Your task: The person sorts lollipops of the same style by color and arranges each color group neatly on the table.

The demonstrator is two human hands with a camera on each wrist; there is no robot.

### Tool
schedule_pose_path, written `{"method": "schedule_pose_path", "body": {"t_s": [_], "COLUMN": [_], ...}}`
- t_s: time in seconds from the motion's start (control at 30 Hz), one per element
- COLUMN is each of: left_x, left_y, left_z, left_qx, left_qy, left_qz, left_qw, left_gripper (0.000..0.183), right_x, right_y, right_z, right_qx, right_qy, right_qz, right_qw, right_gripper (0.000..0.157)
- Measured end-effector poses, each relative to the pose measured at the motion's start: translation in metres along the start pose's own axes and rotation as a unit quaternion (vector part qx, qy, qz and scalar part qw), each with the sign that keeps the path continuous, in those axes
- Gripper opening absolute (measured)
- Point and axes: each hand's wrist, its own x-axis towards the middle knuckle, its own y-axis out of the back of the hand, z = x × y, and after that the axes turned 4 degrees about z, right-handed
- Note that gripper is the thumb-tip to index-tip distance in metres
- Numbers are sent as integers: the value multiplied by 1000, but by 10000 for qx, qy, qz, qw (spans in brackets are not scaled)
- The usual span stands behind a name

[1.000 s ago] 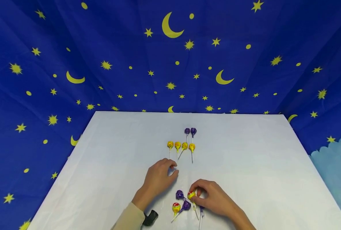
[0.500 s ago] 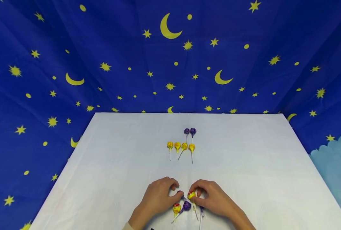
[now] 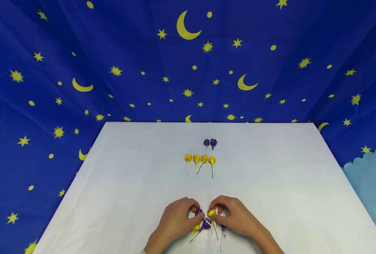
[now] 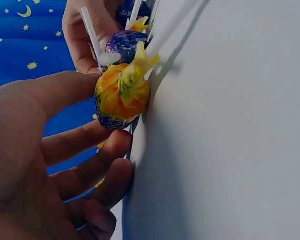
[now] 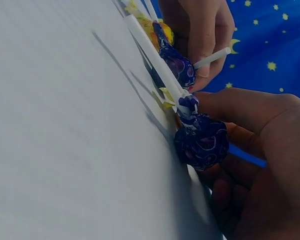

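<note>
Place: a booth (image 3: pixel 150 53) of blue cloth (image 3: pixel 223 63) round a plain white table (image 3: pixel 127 165). Home, lab or office beyond: cannot tell; the cloth fills the background. Evidence, clock read from mid-table in the head view: cloth hangs in soft folds at 12 o'clock, turns near 10 and 2 o'clock, and runs down both flanks. Its print of yellow moons (image 3: pixel 185 31), stars (image 3: pixel 207 47) and dots (image 3: pixel 273 47) looks nursery-like. At 3 o'clock, a pale blue patch (image 3: pixel 370 180) with a scalloped edge; whether printed or separate is unclear. Left wrist view shows the cloth at 10 o'clock; right wrist, 2 o'clock.
</note>
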Motion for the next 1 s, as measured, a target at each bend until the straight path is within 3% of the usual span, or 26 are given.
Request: {"method": "schedule_pose_path", "body": {"t_s": [0.43, 0.73, 1.0], "left_x": [2, 3, 2], "left_y": [1, 0, -2], "left_z": [-3, -5, -5], "left_qx": [-694, -759, -876], "left_qy": [498, 477, 497], "left_qz": [-81, -121, -140], "left_qw": [9963, 9959, 9948], "left_gripper": [19, 19, 20], "right_x": [3, 6, 10], "right_y": [0, 2, 10], "right_z": [-2, -3, -5], "right_qx": [-129, 171, 250], "right_qy": [-78, -198, -617], "right_qz": [-37, -31, 176], "right_qw": [9999, 9997, 9976], "right_gripper": [17, 16, 18]}}
